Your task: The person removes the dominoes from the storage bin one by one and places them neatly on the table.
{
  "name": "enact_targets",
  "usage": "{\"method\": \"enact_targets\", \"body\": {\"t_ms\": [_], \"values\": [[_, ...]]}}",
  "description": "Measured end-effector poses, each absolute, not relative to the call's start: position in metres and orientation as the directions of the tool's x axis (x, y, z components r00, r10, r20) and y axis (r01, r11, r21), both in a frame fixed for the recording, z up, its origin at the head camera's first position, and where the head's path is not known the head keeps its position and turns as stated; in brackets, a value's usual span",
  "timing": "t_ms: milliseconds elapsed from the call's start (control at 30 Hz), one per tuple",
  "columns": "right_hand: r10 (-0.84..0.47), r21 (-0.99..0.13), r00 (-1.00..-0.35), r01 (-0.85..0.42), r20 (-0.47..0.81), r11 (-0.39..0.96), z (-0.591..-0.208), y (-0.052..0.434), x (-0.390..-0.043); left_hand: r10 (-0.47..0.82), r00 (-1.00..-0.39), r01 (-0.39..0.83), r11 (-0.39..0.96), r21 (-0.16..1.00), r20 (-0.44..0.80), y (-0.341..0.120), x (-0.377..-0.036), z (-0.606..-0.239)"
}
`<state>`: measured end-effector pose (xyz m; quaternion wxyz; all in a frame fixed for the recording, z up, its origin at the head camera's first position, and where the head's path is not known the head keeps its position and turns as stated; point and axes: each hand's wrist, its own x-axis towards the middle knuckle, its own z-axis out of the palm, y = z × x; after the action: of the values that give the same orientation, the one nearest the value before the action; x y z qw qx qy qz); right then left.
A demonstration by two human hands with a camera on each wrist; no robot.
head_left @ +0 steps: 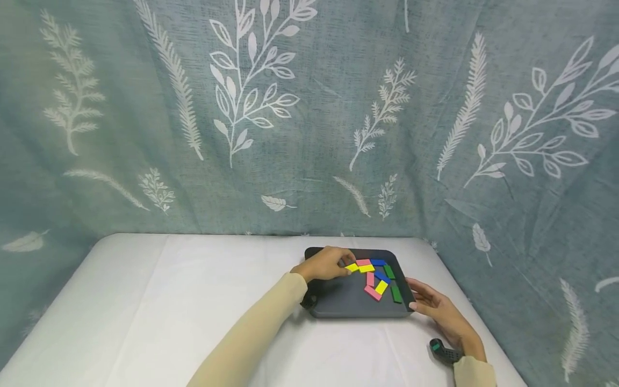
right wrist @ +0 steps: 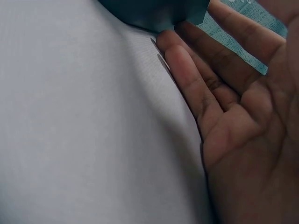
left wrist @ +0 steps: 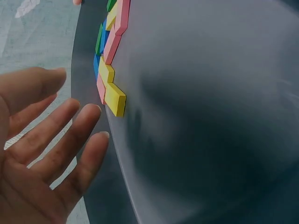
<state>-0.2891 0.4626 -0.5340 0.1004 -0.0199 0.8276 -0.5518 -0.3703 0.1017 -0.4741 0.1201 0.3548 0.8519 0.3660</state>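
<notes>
A dark grey tray [head_left: 360, 312] lies on the table with several flat blocks in pink, yellow, blue and green. My left hand [head_left: 325, 263] reaches over its left side, fingertips beside the leftmost yellow block [head_left: 351, 267]. From the left wrist, that hand [left wrist: 51, 140] shows spread, loosely bent fingers, with a gap to the yellow block [left wrist: 115, 100]. My right hand [head_left: 437, 306] is at the tray's right side, thumb at the near corner and fingers along the outer wall. In the right wrist view, the hand's [right wrist: 233, 112] fingers are nearly straight, touching the tray corner [right wrist: 159, 14].
A white cloth-covered table [head_left: 159, 306] extends left and in front of the tray. Behind it hangs a green leaf-patterned curtain [head_left: 309, 188], which also runs along the right. A dark band with a device [head_left: 442, 352] sits on my right wrist.
</notes>
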Motion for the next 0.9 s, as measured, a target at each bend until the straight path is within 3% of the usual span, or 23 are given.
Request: {"method": "enact_targets", "body": {"t_ms": [667,900], "values": [[-0.146,-0.926,-0.983,0.051,-0.113,0.374,-0.535,0.461,-0.291,0.688,-0.726,0.587,0.616,0.525,0.004,0.133,-0.381,-0.488],[-0.133,-0.933,-0.984,0.067,-0.122,0.353,-0.535,0.465,-0.288,0.647,-0.762,0.553,0.664,0.503,-0.016,0.139,-0.382,-0.491]]}}
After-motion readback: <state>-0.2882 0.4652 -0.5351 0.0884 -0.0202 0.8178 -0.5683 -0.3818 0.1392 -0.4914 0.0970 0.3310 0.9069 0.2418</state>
